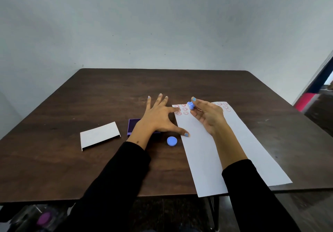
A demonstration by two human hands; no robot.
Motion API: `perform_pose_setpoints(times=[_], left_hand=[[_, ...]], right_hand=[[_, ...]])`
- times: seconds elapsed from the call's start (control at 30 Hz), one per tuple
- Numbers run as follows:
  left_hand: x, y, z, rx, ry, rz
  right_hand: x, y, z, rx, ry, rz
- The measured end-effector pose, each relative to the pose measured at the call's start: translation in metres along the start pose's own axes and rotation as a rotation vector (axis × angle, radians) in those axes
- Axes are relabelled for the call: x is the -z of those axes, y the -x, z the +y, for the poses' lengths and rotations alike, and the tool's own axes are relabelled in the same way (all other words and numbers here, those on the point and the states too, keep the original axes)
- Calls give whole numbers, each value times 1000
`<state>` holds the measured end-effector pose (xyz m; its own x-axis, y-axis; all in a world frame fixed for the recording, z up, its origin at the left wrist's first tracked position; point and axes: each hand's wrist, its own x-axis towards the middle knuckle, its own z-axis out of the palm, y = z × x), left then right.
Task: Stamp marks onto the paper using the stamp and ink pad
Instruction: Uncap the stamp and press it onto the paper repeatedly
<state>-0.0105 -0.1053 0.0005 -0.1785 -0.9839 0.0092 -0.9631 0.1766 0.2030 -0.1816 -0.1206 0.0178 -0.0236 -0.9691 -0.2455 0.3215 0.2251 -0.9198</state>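
I see the right hand (207, 116) pinching the blue stamp (191, 105) above the paper (216, 150); the left hand (158, 118) lies flat, fingers spread.

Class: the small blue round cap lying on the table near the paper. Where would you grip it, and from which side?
Grip the blue cap by its rim, coming straight down from above. It lies flat and low on the table, so only opposite edges offer a pinch; the paper lies close on its right.

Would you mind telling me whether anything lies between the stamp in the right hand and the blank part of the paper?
Nothing visible: the small blue stamp in the right hand hangs over the white paper sheet.
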Motion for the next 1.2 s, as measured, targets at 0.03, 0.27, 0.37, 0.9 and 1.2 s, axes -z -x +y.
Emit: perform_pose_setpoints(times=[0.03, 0.27, 0.37, 0.9, 1.2], left_hand=[[-1, 1, -1, 7, 1, 3], [-4, 1, -5, 21, 10, -46], [-5, 0, -5, 27, 28, -39], [-5, 2, -6, 41, 45, -51], [-7, -1, -9, 40, 44, -52]], right_hand=[[-2, 1, 1, 16, 33, 10], [-13, 1, 15, 125, 217, 167], [-15, 4, 27, 296, 351, 215], [-18, 19, 34, 539, 722, 132], [-20, 17, 36, 564, 806, 126]])
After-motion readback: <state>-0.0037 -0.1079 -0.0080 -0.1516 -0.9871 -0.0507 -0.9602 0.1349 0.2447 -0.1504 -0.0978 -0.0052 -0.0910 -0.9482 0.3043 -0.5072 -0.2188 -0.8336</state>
